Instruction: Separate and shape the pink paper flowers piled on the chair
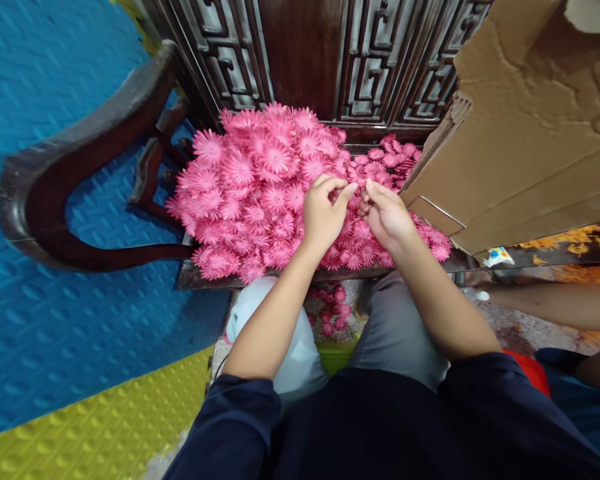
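A big heap of pink artificial flowers (243, 170) with thin, spiky petals covers the left and middle of a dark wooden bench seat (207, 283). Over the right part of this heap, my left hand (326, 208) and my right hand (389, 217) are close together, fingertips nearly meeting. Between them is a small pink flower piece (361, 182), pinched by thumb and fingers from both sides. Its exact shape is too small to make out and partly covered by my fingers. Smaller pink flowers (390, 159) lie behind my right hand.
A large cardboard sheet (540, 147) stands on the right. The bench has a curved wooden armrest (45, 193) at left and a carved back (305, 60). More pink flowers (336, 310) lie below, between my knees. Another person's arm (550, 303) reaches in at right, near orange pieces (575, 243).
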A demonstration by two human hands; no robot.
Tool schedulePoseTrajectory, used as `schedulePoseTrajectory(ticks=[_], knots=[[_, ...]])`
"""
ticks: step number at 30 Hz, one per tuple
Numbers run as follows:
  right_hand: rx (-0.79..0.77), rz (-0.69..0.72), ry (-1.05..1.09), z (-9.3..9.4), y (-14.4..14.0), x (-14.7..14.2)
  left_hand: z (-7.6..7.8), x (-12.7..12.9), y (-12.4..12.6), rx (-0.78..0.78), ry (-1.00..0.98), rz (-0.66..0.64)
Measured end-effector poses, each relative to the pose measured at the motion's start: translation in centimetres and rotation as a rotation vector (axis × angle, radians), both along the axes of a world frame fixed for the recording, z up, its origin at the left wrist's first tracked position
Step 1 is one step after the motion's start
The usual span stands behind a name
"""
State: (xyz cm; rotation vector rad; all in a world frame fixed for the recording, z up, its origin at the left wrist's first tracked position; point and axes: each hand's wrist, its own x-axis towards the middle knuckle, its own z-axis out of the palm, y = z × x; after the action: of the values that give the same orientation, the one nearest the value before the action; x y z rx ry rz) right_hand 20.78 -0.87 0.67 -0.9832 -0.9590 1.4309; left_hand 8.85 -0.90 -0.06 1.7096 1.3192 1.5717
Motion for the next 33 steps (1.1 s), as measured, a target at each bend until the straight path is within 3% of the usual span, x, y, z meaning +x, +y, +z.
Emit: schedulePoseTrajectory(ticks=[9,13,17,23,29,33], knots=[[-0.126,0.088,0.043,0.4,-0.2,0.2,0.4,-0.7,0.4,-0.031,0.007,-0.114],[-0.157,0.016,0.103,0.5,-0.3,-0.1,0.5,-0.7,0.3,-0.016,0.011,-0.163],[-0.157,-0.038,0.075,0.6,-0.3,-0.3,0.5,-0.2,0.1,-0.001,0.066,-0.129],[-0.161,-0.079,0.062,-0.2,0.6,1.0,0.4,-0.7,0.3,0.024,0.063,0.007],[-0.042,-0.181,0.001,-1.0,2.3,3.5,-0.3,-4.1,2.8,0.013,-0.05,0.365],[-0.038,-0.168,-0.046,-0.6,1.6,2.2,-0.7,-4.5,3.3,-0.034,0.064,0.412]])
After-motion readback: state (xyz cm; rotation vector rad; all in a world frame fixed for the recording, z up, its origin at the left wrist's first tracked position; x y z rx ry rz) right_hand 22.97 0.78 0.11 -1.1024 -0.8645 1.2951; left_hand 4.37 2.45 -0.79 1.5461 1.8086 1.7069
